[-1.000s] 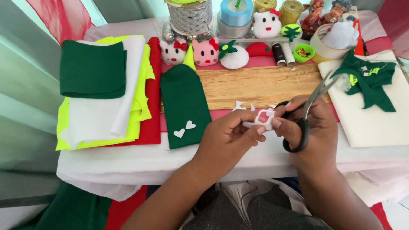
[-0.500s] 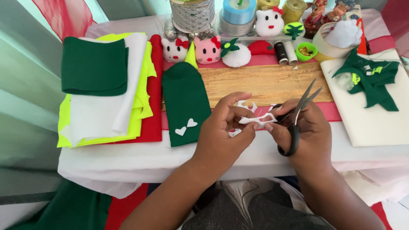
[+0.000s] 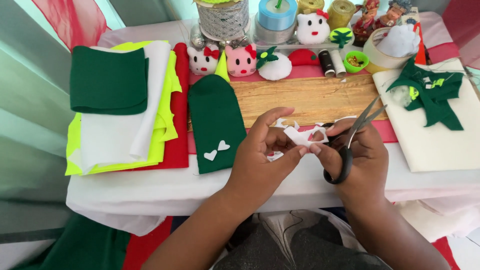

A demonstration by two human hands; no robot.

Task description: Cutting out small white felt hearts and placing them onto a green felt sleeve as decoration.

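Note:
My left hand [image 3: 265, 150] pinches a small white felt scrap [image 3: 300, 136] between thumb and fingers. My right hand [image 3: 357, 155] grips black-handled scissors [image 3: 350, 145], the blades pointing up and right, and its fingertips also touch the scrap. Both hands hover over the near edge of the table. To the left lies a dark green felt mitten shape [image 3: 215, 122] with two small white hearts [image 3: 216, 150] on it.
A stack of green, white, yellow and red felt sheets [image 3: 125, 105] lies at left. A wooden board [image 3: 310, 97] sits behind my hands. Stuffed cat heads [image 3: 241, 60], ribbon spools [image 3: 277, 15] and thread line the back. A green felt piece [image 3: 432, 95] rests on a white pad [image 3: 440, 135] at right.
Both hands have drifted slightly while turning the white scrap. The scissors have tilted and their blades now stand slightly apart beside the scrap.

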